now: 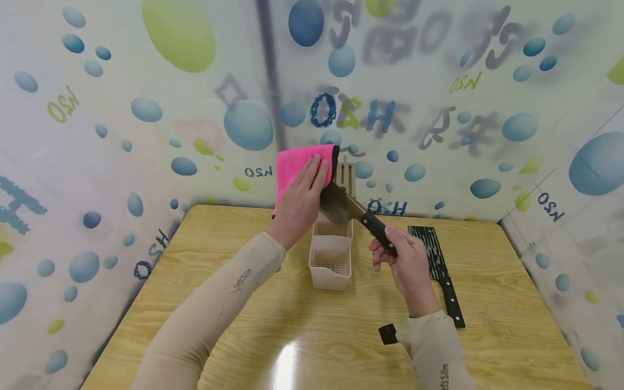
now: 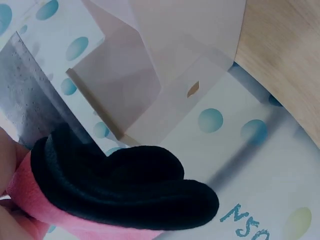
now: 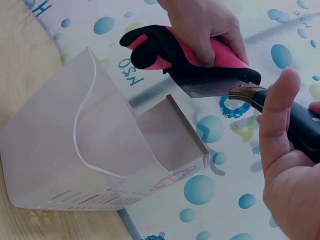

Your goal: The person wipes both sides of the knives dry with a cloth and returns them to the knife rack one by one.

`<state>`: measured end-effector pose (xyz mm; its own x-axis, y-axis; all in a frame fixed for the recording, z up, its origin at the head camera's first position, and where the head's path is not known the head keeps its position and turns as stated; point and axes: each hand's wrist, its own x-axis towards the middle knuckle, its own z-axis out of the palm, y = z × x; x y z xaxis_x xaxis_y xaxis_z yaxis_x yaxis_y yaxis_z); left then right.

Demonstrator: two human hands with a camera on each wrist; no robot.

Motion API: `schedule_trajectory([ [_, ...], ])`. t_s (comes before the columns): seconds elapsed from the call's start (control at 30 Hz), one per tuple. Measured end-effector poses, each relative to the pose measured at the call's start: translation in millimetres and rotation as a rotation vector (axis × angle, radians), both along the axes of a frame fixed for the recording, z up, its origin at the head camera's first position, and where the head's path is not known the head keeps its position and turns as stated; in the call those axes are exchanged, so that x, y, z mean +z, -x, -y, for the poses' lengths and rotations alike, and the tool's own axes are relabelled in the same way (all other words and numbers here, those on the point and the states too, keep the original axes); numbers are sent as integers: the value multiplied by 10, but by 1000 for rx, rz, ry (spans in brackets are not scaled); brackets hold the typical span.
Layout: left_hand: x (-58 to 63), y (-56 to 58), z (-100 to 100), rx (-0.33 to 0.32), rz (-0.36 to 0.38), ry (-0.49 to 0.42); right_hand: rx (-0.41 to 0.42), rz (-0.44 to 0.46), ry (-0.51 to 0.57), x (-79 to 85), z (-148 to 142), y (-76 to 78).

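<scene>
My left hand (image 1: 298,208) pinches a folded pink cloth with black edging (image 1: 290,165) over the blade of a cleaver (image 1: 336,206). In the right wrist view, the left thumb presses one side of the cloth (image 3: 227,56), and the bare lower part of the blade (image 3: 210,88) shows below it. My right hand (image 1: 407,262) grips the cleaver's black handle, holding the cleaver in the air above the back of a white plastic knife holder (image 1: 330,279). The left wrist view shows part of the blade (image 2: 30,95) with small droplets or specks on it.
A second cleaver with a black-and-silver patterned blade (image 1: 429,246) lies on the wooden table (image 1: 244,254), right of my right hand. The holder's slotted brown top (image 1: 347,176) rises behind the raised cleaver. Behind the table stands a wall covering with a bubble print (image 1: 248,125).
</scene>
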<state>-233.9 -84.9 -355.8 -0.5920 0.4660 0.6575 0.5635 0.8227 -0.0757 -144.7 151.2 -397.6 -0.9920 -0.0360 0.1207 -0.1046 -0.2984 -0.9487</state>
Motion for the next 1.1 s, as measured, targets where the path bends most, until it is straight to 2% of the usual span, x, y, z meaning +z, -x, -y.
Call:
schedule_trajectory([
  [0.37, -82, -35, -38, -3, 34, 44, 33, 29, 19, -9, 23, 4],
  [0.67, -105, -106, -135, -32, -25, 101, 23, 47, 26, -2, 30, 26],
  [0.9, -132, -177, -209, -65, 3, 101, 24, 77, 29, 16, 28, 38],
  [1.1, -151, -231, -251, -92, -21, 103, 36, 83, 54, 31, 20, 51],
])
